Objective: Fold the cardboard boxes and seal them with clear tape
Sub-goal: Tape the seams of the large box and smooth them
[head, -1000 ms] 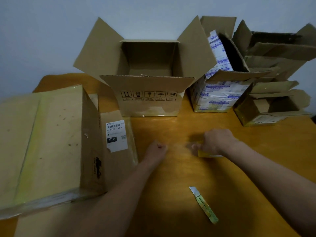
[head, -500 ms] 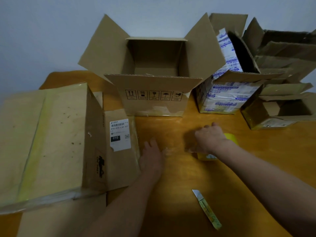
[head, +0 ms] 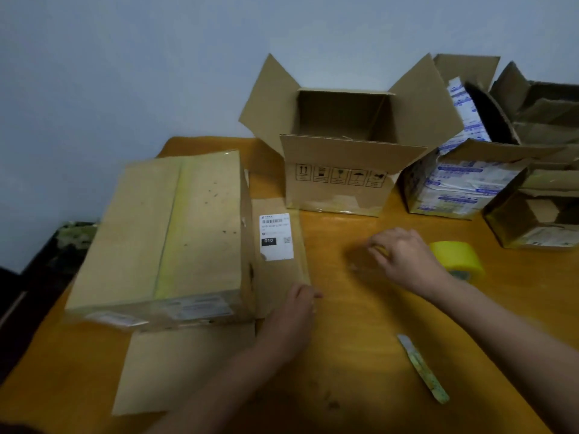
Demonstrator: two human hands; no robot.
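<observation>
A large brown box [head: 163,233] lies on its side at the left, a yellowish tape strip down its top. Its side flap [head: 282,277], bearing a white shipping label [head: 276,236], lies flat on the table. My left hand [head: 293,311] rests on that flap's near right corner, fingers fairly straight. My right hand [head: 404,261] hovers low over the table, its fingers pinching what looks like a clear tape end. Just right of it stands the yellow tape roll [head: 457,258]. An open-topped brown box [head: 341,180] stands behind.
A utility knife [head: 423,369] lies on the orange table [head: 360,355] near my right forearm. A printed box [head: 463,189] and a small open box [head: 532,220] crowd the back right. Flat cardboard [head: 188,364] lies at the front left. The table edge drops off on the left.
My left hand opened and slid left from the bare table onto the labelled flap. My right hand let go of the tape roll, which now stands to its right. The view swung left.
</observation>
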